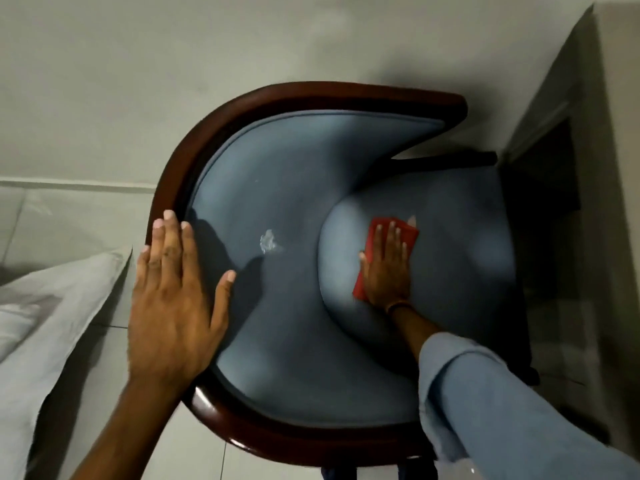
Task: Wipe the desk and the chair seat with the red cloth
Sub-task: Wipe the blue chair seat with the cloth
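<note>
Nearest the lens, at the lower right of the frame, a light blue sleeve (512,410) is seen running up to the right hand (384,268), which is pressed flat and open-fingered on the red cloth (389,233); the cloth is pinned under the palm, not gripped. At the lower left, the left hand (173,306) is laid open, fingers spread, on the padded backrest (277,174) beside the dark wooden frame (214,407), and nothing is held in it.

The armchair fills the middle of the frame. Its blue seat cushion (450,244) lies at centre right, with the cloth near the cushion's left part. The seat-wiping step is judged to be in hand. Even pressure should be kept through the flat palm, and overlapping strokes should be carried out to the cushion's far edges and into the seam at the backrest, while the chair is steadied by the other hand.

A pale sheet or pillow (52,323) is seen at the lower left edge, clear of the seat. A small whitish mark (268,241) shows on the backrest padding. What may be the desk (616,202) rises at the right edge, and reach on that side could be cramped by it.
</note>
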